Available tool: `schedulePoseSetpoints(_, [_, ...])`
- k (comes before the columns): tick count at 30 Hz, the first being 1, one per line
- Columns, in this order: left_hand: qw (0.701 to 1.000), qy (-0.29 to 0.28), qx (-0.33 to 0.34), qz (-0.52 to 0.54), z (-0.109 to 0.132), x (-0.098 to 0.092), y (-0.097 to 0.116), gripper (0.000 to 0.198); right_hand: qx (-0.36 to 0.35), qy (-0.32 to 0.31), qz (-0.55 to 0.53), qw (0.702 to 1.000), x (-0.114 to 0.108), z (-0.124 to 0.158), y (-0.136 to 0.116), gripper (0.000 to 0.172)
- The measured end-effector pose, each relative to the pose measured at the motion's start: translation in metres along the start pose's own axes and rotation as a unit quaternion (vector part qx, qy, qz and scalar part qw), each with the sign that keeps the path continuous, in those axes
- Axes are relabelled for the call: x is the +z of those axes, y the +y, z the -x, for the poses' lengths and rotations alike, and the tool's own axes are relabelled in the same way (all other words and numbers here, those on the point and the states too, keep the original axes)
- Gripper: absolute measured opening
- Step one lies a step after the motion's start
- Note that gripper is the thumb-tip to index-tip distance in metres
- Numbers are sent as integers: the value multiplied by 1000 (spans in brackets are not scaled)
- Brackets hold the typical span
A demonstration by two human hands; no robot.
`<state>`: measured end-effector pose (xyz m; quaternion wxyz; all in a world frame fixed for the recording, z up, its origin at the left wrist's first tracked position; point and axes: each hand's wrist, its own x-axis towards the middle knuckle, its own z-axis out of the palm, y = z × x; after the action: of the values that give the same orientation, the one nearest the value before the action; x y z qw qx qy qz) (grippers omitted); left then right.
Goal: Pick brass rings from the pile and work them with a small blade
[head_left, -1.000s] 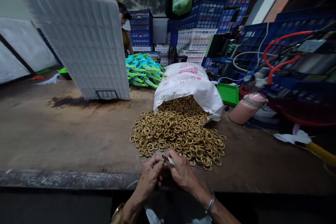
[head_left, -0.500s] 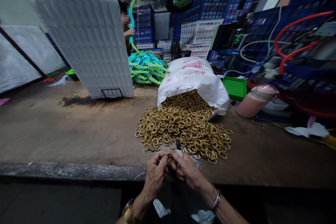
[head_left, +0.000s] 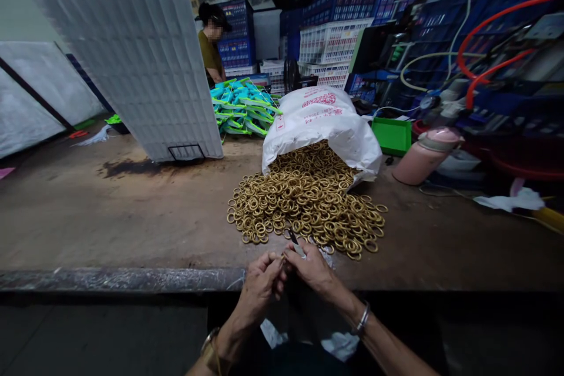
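Note:
My left hand [head_left: 261, 283] is closed at the front edge of the table, pinching a small gold ring [head_left: 283, 257] that mostly hides behind the fingertips. Close against it, my right hand [head_left: 314, 269] grips a small knife [head_left: 296, 243] with a dark, narrow blade and a pale wrapped part; its tip points up and away. The fingertips of both hands meet around the ring. Just beyond lies a heap of gold rings [head_left: 304, 205], spilling from the mouth of a white woven sack [head_left: 321, 120] with red print.
A tall white ribbed panel [head_left: 132, 70] stands on the table [head_left: 132, 217] at left. Behind are a pile of blue-and-green plastic pieces [head_left: 244, 106] and a co-worker [head_left: 211, 50]. At right stand a green tray [head_left: 392, 135], a pink bottle [head_left: 425, 155] and orange hoses [head_left: 467, 64].
The knife has tilted to the left in my right hand, and the ring shows less between my fingers. The co-worker has lowered the blue-green piece that was held up.

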<state>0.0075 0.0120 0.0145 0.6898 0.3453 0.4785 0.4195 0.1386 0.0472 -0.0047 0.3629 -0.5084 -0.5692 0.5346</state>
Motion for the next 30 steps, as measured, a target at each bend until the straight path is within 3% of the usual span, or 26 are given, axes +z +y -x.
schedulePoseSetpoints(8, [999,-22,22,33,3,-1,-10,32,15,-26,-16,999,0,5,1,19])
schedulePoseSetpoints(13, [998,10,29,58,2,-1,-12,34,-34,18,132,990,-3,10,1,21])
schedulePoseSetpoints(18, [998,18,52,41,0,-2,-13,34,-106,-14,294,950,-1,20,4,16])
schedulePoseSetpoints(26, [995,9,95,-25,0,-5,-13,31,-133,-28,353,926,0,22,3,23])
schedulePoseSetpoints(30, [992,14,113,-59,4,-5,-13,32,-135,-33,407,903,-5,19,15,23])
